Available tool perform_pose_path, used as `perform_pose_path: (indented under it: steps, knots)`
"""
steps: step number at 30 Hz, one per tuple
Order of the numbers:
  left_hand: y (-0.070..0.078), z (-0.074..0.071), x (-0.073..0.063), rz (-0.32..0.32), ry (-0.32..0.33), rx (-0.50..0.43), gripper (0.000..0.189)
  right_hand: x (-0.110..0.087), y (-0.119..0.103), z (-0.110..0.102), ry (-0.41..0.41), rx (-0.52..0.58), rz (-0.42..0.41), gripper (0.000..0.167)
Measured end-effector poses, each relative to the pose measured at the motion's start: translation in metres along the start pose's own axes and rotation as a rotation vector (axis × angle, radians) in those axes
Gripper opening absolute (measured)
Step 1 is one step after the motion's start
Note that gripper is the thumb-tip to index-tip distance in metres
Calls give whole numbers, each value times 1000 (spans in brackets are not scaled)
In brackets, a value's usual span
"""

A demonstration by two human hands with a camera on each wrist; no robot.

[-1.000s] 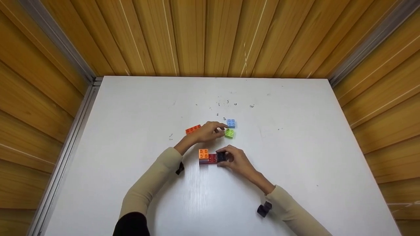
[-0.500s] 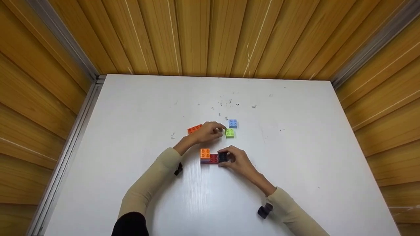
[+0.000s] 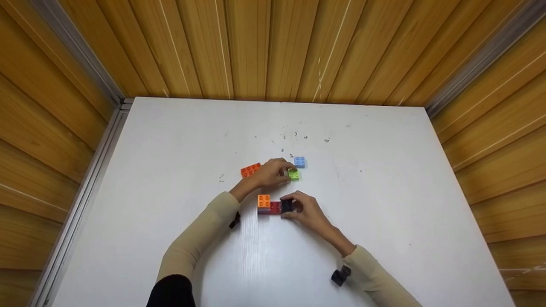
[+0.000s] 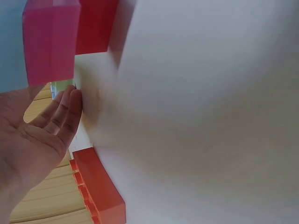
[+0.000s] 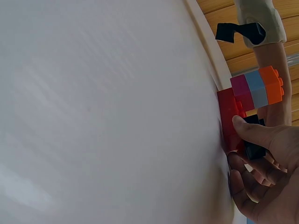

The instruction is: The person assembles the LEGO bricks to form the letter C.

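Note:
My left hand (image 3: 273, 172) pinches a lime-green brick (image 3: 294, 175) between thumb and fingers; its palm side shows in the left wrist view. My right hand (image 3: 310, 211) grips a black brick (image 3: 286, 206) at the right end of a long red brick (image 3: 275, 207). Thumb and fingers sit on opposite sides of the black brick. At the red brick's left end rises a stack: a magenta brick (image 5: 242, 94) lowest, a light blue brick (image 5: 256, 88) above it, an orange brick (image 3: 264, 201) on top.
A separate blue brick (image 3: 300, 161) lies just behind the green one. An orange-red long brick (image 3: 251, 170) rests to the left, partly behind my left hand. The white table (image 3: 362, 213) ends at wood-panelled walls (image 3: 247, 51).
The green brick has shifted slightly left, away from below the blue brick, and my left fingers have closed around it. My right hand keeps its hold on the black brick.

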State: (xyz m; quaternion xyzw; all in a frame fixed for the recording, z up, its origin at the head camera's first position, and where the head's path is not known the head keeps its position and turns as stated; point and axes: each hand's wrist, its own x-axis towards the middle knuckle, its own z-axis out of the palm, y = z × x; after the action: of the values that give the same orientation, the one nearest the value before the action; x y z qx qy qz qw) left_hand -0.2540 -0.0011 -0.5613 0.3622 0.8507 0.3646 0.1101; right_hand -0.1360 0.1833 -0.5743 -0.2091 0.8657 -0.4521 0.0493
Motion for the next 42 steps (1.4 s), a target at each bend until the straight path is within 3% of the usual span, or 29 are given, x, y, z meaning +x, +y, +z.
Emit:
perform_pose_path:
  steps: [10,14,17,25,28,34,42]
  knots:
    - [-1,-3,-10,-123,51,73,32,0,0,1,-1,19,4,41]
    - [-4,0,-11,-132,54,122,32,0,0,2,-1,24,9,41]
    - [-4,-3,-12,-124,80,107,30,1,0,2,-9,18,10,41]
    - [2,-29,-30,-44,142,13,34,2,0,0,-18,10,28,42]
    - [5,-42,-39,-26,158,17,37,0,2,-1,-8,7,23,41]
    - [16,-69,-53,-50,214,41,46,-1,3,-1,13,5,2,41]
    - [29,-81,-75,-23,217,90,38,1,2,0,9,26,-18,41]
